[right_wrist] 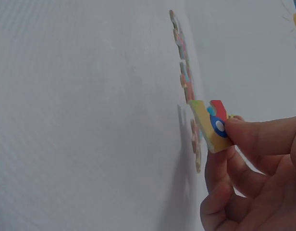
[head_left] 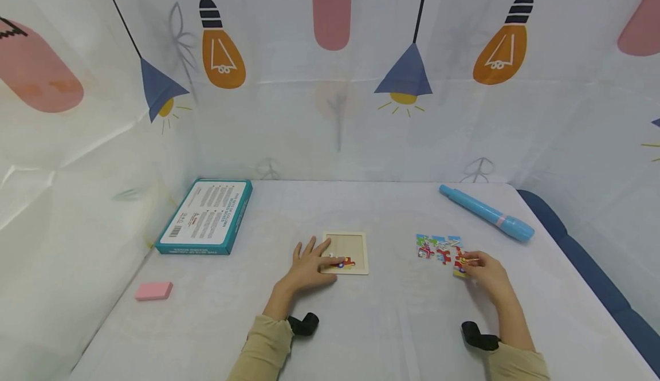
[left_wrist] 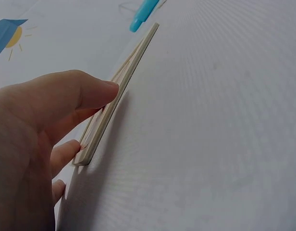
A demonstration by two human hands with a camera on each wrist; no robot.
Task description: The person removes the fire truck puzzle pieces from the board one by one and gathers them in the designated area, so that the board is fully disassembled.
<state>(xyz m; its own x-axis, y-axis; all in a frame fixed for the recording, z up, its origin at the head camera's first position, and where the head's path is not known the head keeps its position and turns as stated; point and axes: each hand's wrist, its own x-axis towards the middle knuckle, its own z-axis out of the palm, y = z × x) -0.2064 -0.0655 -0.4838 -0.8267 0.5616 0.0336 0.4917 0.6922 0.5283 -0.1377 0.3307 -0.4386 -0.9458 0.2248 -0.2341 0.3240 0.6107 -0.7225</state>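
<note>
My left hand (head_left: pixel 308 269) rests on the left side of a small square wooden puzzle tray (head_left: pixel 366 255), its fingers spread over the rim. In the left wrist view the thumb lies near the edge of the tray (left_wrist: pixel 136 65). A red and yellow puzzle piece (head_left: pixel 349 263) lies in the tray's lower part, partly covered by a finger. Off to the right, my right hand (head_left: pixel 487 278) pinches a yellow, red and blue puzzle piece (right_wrist: pixel 209 126) between thumb and fingers, raised off the table. Several loose colourful puzzle pieces (head_left: pixel 425 246) lie beside that hand.
At the back left lies a teal and white box (head_left: pixel 206 215), with a pink block (head_left: pixel 153 291) in front of it. A blue marker-shaped tube (head_left: pixel 484 211) lies behind the loose pieces. Dark blue chair edges (head_left: pixel 577 252) show past the table's right side.
</note>
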